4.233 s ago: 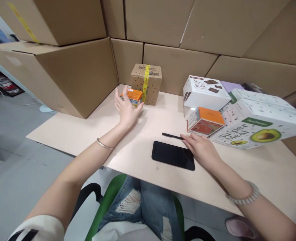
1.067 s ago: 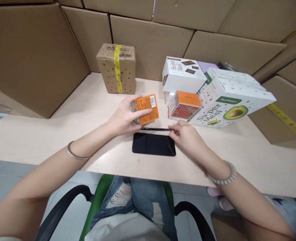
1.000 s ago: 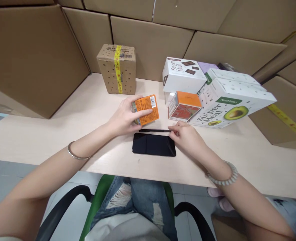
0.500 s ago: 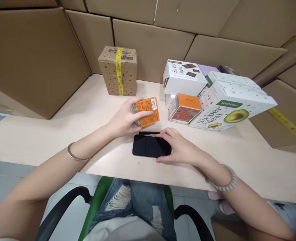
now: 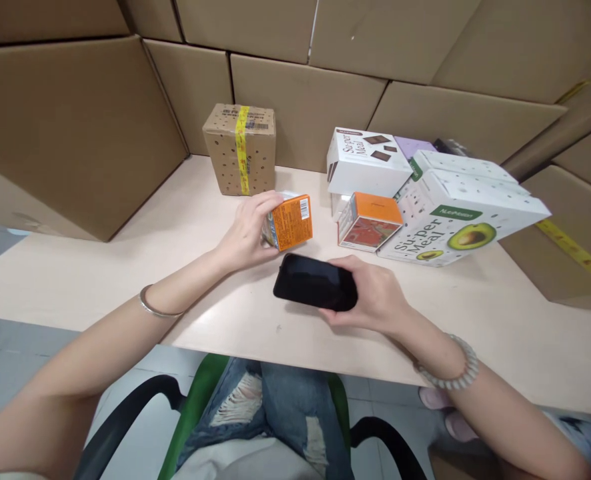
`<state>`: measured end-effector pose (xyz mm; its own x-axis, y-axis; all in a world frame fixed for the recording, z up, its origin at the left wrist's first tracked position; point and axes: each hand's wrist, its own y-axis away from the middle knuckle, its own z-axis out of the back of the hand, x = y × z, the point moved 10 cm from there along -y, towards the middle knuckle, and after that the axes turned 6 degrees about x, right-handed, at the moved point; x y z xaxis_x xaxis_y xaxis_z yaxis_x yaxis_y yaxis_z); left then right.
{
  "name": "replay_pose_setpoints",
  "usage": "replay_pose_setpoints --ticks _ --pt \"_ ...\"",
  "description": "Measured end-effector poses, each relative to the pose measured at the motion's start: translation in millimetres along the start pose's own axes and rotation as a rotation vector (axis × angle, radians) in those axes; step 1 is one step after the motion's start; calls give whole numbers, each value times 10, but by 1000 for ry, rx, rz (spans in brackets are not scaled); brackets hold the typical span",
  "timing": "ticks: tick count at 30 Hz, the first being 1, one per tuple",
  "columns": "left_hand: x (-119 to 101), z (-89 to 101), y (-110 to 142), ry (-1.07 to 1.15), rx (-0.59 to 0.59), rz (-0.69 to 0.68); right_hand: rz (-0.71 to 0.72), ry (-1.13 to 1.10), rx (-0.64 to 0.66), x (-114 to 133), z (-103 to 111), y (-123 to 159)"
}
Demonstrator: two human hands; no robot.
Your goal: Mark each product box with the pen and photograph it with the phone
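Observation:
My left hand (image 5: 245, 233) is closed round the left side of a small orange box (image 5: 295, 225) with fine print and a barcode, standing on the table. My right hand (image 5: 378, 293) grips a black smartphone (image 5: 313, 283) by its right end, thumb and fingers on opposite long edges. The phone is tilted and raised off the tabletop, its dark screen towards me. Beyond my right hand sits a second orange box (image 5: 378, 204) with a red picture on its side. Whether the thin black stick seen earlier lies behind the phone, I cannot tell.
A white chocolate-pictured box (image 5: 368, 163) and a large white avocado-pictured box (image 5: 455, 230) stand at the back right. A taped brown carton (image 5: 220, 153) is at the back left. Cardboard boxes (image 5: 300, 110) wall in the pale table (image 5: 215, 303).
My right hand has taken hold of the phone, lifted it and tilted it, shifting slightly right. My left index finger has moved off the orange box's printed face. The black stick is out of sight.

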<state>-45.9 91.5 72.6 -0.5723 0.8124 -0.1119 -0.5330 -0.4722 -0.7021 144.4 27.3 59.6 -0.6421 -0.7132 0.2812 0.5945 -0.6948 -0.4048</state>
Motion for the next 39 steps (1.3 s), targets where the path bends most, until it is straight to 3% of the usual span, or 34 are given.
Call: replay_pose_setpoints --ticks 4,7,15,27,39 --pt "77 31 17 26 -40 0 31 -72 -443 -49 430 171" --pt "84 16 10 30 -30 -12 42 -137 -616 -68 585 277" --pt "68 -2 2 -13 -30 -16 -31 -110 -617 -71 599 291" --pt "-18 -42 -12 50 -15 -69 115 -69 -687 41 599 301" --pt "-49 -80 -7 53 3 -78 66 -62 -644 37 572 278"
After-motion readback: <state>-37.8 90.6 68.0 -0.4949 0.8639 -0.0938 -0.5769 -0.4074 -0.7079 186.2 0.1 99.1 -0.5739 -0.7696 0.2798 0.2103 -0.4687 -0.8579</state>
